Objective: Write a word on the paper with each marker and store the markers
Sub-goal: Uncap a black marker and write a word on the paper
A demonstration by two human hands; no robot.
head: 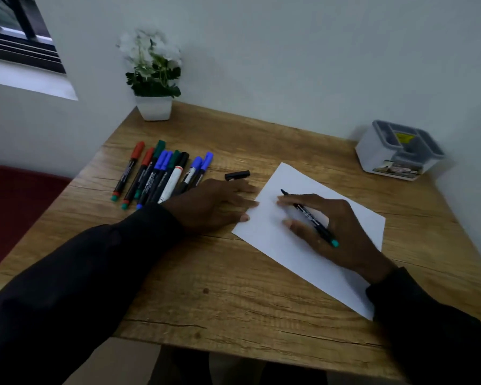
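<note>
Wood-grain table (233, 287), with a white paper (264, 234) lying skewed on its right half. Gripped in the right hand (336, 232): an uncapped black marker (311, 218), pinched between thumb and curled fingers, nib poised over the sheet's far-left part, touching or just above, impossible to tell. No written word visible on the bare parts of the sheet. Left hand (214, 204) open, fingers straight, fingertips pressing the sheet's left edge. Just beyond those fingertips, on the bare wood, the black cap (237, 175), loose. Further left, a row of capped markers (161, 173) side by side; at the far right corner, well apart, a grey-and-white storage box (378, 157), with a potted plant (153, 79) at the far left corner. Probably at the very start of the first word. Likely trouble from here: a sheet pinned at one edge only, so liable to swing or creep under a hard stroke and spoil the letters; a cap free to roll away if nudged by the left hand; fresh ink ready to smudge under the right palm, lying low over the sheet — and a dried nib if left uncapped before storing.
</note>
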